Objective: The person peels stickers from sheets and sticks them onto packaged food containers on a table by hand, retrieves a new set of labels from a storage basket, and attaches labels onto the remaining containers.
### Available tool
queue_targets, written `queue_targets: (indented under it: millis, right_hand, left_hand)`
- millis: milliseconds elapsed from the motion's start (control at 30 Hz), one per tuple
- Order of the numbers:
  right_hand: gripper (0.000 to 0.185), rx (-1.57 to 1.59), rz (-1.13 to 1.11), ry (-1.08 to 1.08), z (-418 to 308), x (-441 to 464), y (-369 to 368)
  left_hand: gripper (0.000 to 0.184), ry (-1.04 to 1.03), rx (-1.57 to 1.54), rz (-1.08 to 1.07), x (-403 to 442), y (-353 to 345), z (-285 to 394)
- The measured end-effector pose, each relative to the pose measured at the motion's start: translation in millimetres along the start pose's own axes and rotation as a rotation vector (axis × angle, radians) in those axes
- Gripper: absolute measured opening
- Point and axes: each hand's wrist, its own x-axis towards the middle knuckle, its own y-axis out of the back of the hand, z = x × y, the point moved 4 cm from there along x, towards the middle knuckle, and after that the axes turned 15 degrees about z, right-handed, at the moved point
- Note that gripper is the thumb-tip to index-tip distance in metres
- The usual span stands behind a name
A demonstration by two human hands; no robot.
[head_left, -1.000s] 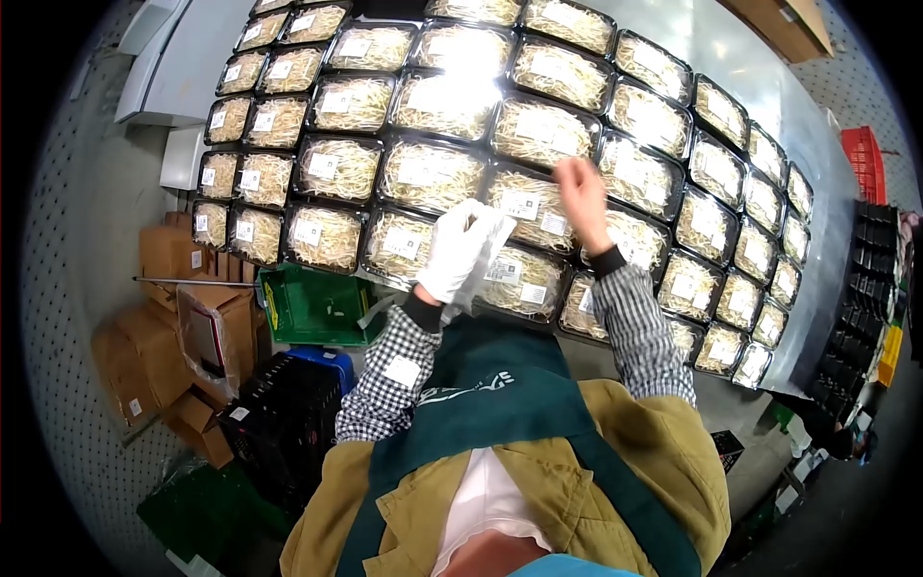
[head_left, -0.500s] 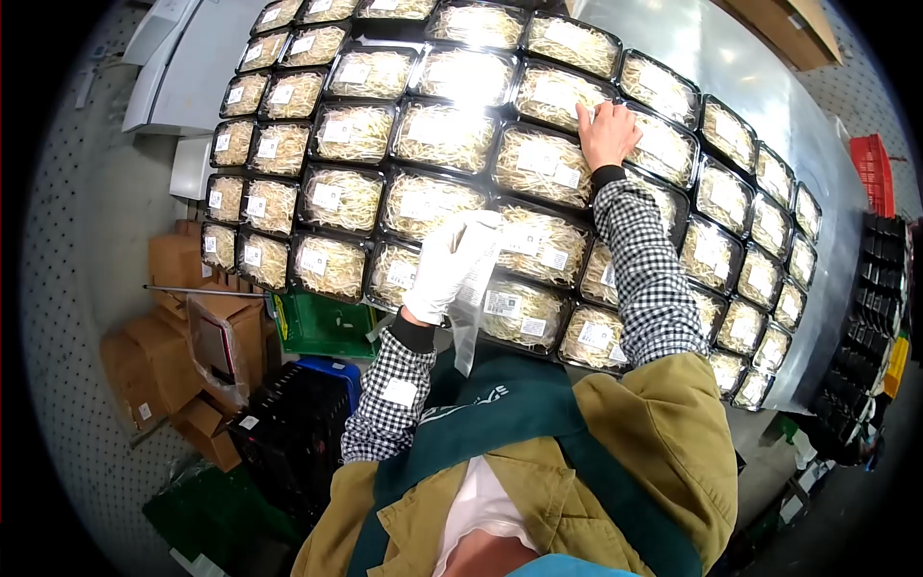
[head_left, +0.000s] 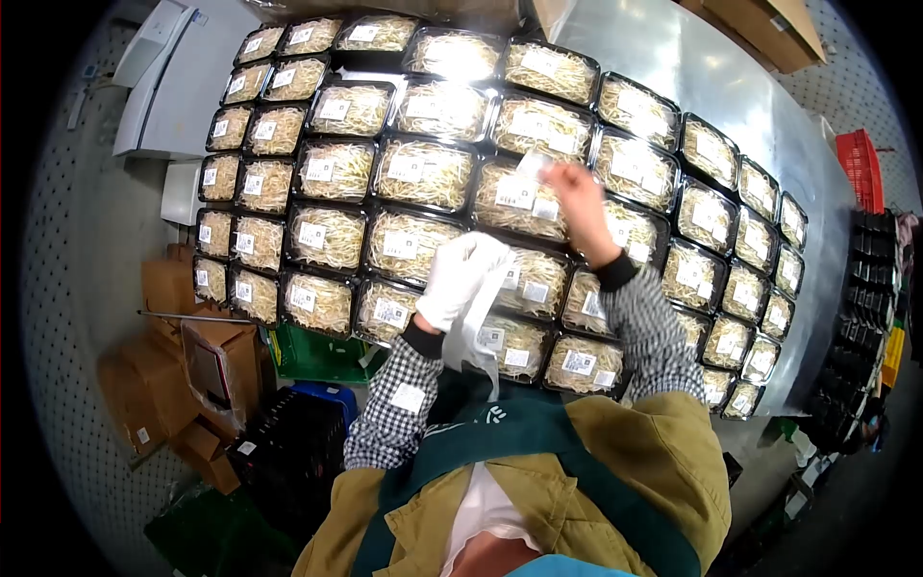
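Note:
My left hand (head_left: 456, 281), in a white glove, is closed on a strip of labels (head_left: 473, 332) that hangs down toward my apron. Bare and slightly blurred, my right hand (head_left: 583, 210) pinches a small white label (head_left: 532, 164) at its fingertips. It hovers over a black tray of bean sprouts (head_left: 505, 204) in the middle of the rows. Two labels show on that tray. Trays in front of me, such as one bean sprout tray (head_left: 585, 363), also bear two labels, while a tray on the left (head_left: 317, 303) shows one.
A metal table (head_left: 673, 58) carries the rows of trays. Cardboard boxes (head_left: 154, 385), a green crate (head_left: 312, 354) and a black crate (head_left: 288, 447) stand at the lower left. A red crate (head_left: 859, 171) and stacked black trays (head_left: 870, 288) are on the right.
My right hand has lifted off a tray farther back and come toward my left hand, now with a label at its fingertips. The view has shifted, so the trays appear lower.

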Motion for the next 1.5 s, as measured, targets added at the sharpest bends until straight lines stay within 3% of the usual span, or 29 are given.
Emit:
queue_targets:
  millis: [33,67,100,200,267,367,467,533,567,600,633,667,700,733,767,800,867,933,967,1000,1067,1133,1233,1300,1400,1467,1500]
  right_hand:
    - [0.022,-0.266,0.085,0.107,11.2,56.6,9.3]
    - [0.028,-0.161,0.212,0.432,4.6,99.0,10.5]
    - [0.032,-0.420,0.410,0.509,1.7,135.5,11.5]
    - [0.037,-0.747,0.551,0.433,3.7,201.1,-5.2]
    - [0.038,-1.082,0.606,0.563,10.0,199.7,-20.7]
    - [0.045,-1.048,0.735,0.663,17.6,196.2,-21.1]
    - [0.026,-0.843,0.705,0.657,26.5,175.6,-11.7]
    - [0.025,-0.411,0.303,0.627,31.3,120.8,-25.3]
    - [0.035,-0.349,-0.043,0.222,15.4,52.6,-41.3]
    - [0.039,-0.405,-0.303,0.166,0.5,-9.9,-54.9]
    - [0.037,-0.062,-0.598,0.043,11.4,-63.1,-68.3]
    - [0.031,-0.019,-0.655,-0.038,-3.1,-113.6,-73.7]
    - [0.026,0.046,-0.565,-0.224,-5.0,-150.4,-73.7]
    - [0.020,0.077,-0.451,-0.246,-6.1,-172.6,-69.9]
    - [0.018,0.129,-0.397,-0.240,1.6,-182.7,-66.3]
    - [0.016,0.180,-0.339,-0.234,10.5,-191.3,-60.6]
    - [0.011,0.188,-0.129,-0.136,13.3,-209.1,-52.8]
    - [0.013,0.050,-0.061,-0.037,49.8,-223.7,-54.6]
    - [0.017,-0.263,0.002,0.079,76.8,-234.2,-61.3]
    - [0.021,-0.326,0.078,0.335,85.3,-249.8,-78.3]
    - [0.021,-0.591,0.221,0.385,100.7,-271.0,-110.5]
    - [0.022,-0.878,0.406,0.720,95.8,-288.8,-137.0]
    - [0.018,-0.946,0.563,0.735,100.9,-295.3,-143.3]
    - [0.015,-0.946,0.627,0.704,97.7,-306.3,-135.6]
    - [0.015,0.012,0.035,-0.053,74.9,-345.4,-154.4]
    - [0.022,0.192,-0.263,-0.238,39.2,-381.3,-175.6]
    - [0.018,0.259,-0.224,-0.247,35.4,-389.2,-179.8]
  left_hand:
    - [0.013,0.077,-0.062,0.008,-5.8,1.7,10.1]
    - [0.013,0.159,-0.122,0.019,-14.3,4.0,16.4]
    - [0.018,0.175,-0.139,0.064,-17.6,12.0,10.8]
    - [0.024,0.106,-0.093,0.120,-29.2,32.5,18.0]
    - [0.023,0.118,-0.111,0.175,-34.1,45.7,15.5]
    - [0.019,0.119,-0.056,0.184,-40.8,64.9,9.6]
    - [0.015,0.129,-0.066,0.227,-42.6,70.5,10.1]
    - [0.016,0.012,-0.014,0.336,-40.3,75.8,1.2]
    - [0.018,-0.026,0.002,0.396,-40.9,78.2,-5.1]
    - [0.021,-0.070,0.021,0.450,-39.8,80.8,-9.3]
    - [0.026,-0.156,0.098,0.483,-40.7,82.8,-9.7]
    - [0.028,-0.163,0.097,0.505,-47.2,80.9,-0.8]
    - [0.028,-0.162,0.071,0.435,-50.2,83.2,-5.4]
    - [0.027,-0.158,0.042,0.361,-56.9,86.3,-4.9]
    - [0.019,-0.193,0.005,0.256,-68.0,90.6,-1.1]
    - [0.018,0.064,-0.090,0.050,-78.5,99.0,-14.9]
    - [0.025,-0.052,0.111,-0.210,-106.8,133.8,13.6]
    - [0.029,0.151,0.045,-0.101,-134.2,197.1,26.3]
    - [0.031,0.200,0.063,0.018,-146.3,230.5,39.0]
    - [0.032,0.024,0.030,0.073,-154.0,271.0,48.8]
    - [0.029,-0.046,-0.254,0.202,-172.0,339.5,45.7]
    - [0.026,-0.148,-0.231,0.250,-180.3,376.3,45.5]
    - [0.017,-0.147,0.057,0.148,-182.3,378.8,43.1]
    - [0.014,-0.135,0.133,0.091,-182.4,348.2,34.4]
    - [0.009,-0.175,0.238,0.027,-172.7,301.6,3.3]
    - [0.011,-0.324,0.255,0.072,-167.0,279.9,-26.8]
    - [0.012,-0.212,0.221,0.017,-164.8,272.6,-28.9]
